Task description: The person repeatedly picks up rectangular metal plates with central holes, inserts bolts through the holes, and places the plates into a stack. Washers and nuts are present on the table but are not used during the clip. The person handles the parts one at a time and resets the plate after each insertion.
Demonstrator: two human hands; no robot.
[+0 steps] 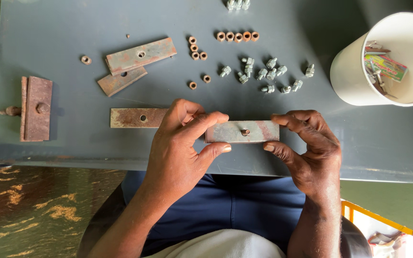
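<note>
A: Plate, rusty, with a bolt poking up through its middle hole. Who has it?

B: Both hands, in the head view. The left hand pinches the plate's left end between forefinger above and thumb below. The right hand pinches the right end the same way. The plate lies level, near the desk's near edge, about the middle of its width.

A: Is it lifted or resting on the desk?

B: Cannot tell from above.

A: What lies about it?

B: Just left, partly under the left hand, a second flat plate with one hole. Further back and left, two crossed plates, one over the other. By the left edge, a joined pair bolted together, the bolt end sticking out sideways.

A: And the small parts?

B: Rusty nuts in a row toward the far edge, more in a cluster left of them, a stray nut beside the crossed plates. Grey bolts lie scattered behind the right hand. A white tub sits at the right edge, holding odds and ends.
</note>
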